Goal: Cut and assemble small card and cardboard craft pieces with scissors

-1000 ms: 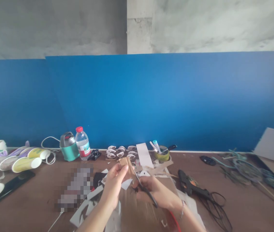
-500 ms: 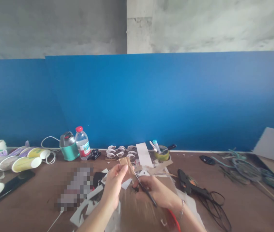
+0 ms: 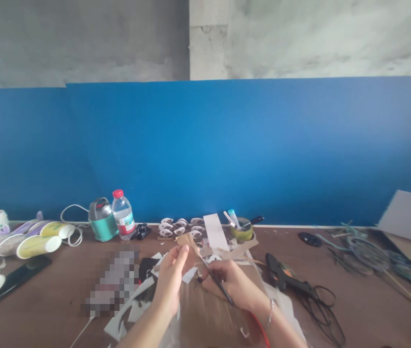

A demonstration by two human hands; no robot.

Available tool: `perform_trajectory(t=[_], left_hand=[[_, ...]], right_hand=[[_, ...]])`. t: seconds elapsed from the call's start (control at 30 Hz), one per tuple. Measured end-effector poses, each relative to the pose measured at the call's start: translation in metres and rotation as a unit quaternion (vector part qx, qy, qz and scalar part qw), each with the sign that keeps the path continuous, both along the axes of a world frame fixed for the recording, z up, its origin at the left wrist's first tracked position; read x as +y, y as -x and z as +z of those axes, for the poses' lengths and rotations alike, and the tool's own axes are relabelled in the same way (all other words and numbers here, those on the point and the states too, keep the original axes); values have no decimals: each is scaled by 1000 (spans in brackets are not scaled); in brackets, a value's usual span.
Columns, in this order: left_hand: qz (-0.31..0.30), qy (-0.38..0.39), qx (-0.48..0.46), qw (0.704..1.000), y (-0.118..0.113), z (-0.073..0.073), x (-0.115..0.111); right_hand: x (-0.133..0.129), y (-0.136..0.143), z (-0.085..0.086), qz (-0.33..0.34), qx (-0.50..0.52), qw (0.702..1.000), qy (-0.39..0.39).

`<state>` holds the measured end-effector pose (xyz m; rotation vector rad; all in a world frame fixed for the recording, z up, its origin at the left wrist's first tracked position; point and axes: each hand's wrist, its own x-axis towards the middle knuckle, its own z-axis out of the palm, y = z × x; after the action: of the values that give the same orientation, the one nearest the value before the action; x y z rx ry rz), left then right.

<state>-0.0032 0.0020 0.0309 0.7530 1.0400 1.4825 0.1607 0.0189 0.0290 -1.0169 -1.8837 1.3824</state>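
My left hand (image 3: pixel 171 275) pinches a piece of brown cardboard (image 3: pixel 187 240) between thumb and fingers, above the middle of the table. Dark-handled scissors (image 3: pixel 220 286) are gripped in my right hand (image 3: pixel 232 282), their blades pointing up and left to the cardboard's right edge. Beneath both hands lies a brown cardboard sheet (image 3: pixel 205 314) with white paper scraps (image 3: pixel 138 309) around it. How far the blades are apart is too small to tell.
Behind the hands are white eye-shaped cutouts (image 3: pixel 167 226), a white strip (image 3: pixel 216 232) and a tape roll (image 3: pixel 242 234) holding pens. A bottle (image 3: pixel 124 217) and paper cups (image 3: pixel 38 245) stand or lie left; a black glue gun (image 3: pixel 288 280) with its cable lies right.
The scissors and my right hand have shifted slightly, and the handles sit closer together. My left hand keeps its pinch on the cardboard. The whole view has moved very little.
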Motion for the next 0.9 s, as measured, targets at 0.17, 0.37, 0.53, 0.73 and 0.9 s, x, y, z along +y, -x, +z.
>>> perform_trajectory(t=[0.17,0.37,0.53,0.73,0.9], left_hand=[[-41,-9,22,999,0,1,0],[-36,-1,66,997,1,2,1],[-74,-4,74,994,2,4,0],[-62,-4,71,996,1,0,1],[-50,-6,71,996,1,1,0]], right_hand=[[2,-2,-4,-5,9,1000,-11],[3,-5,1,-10,-43,998,-51],[4,-8,4,-14,-101,991,-82],[4,-8,-2,-19,-111,987,-118],[3,-5,-1,-24,-96,989,-112]])
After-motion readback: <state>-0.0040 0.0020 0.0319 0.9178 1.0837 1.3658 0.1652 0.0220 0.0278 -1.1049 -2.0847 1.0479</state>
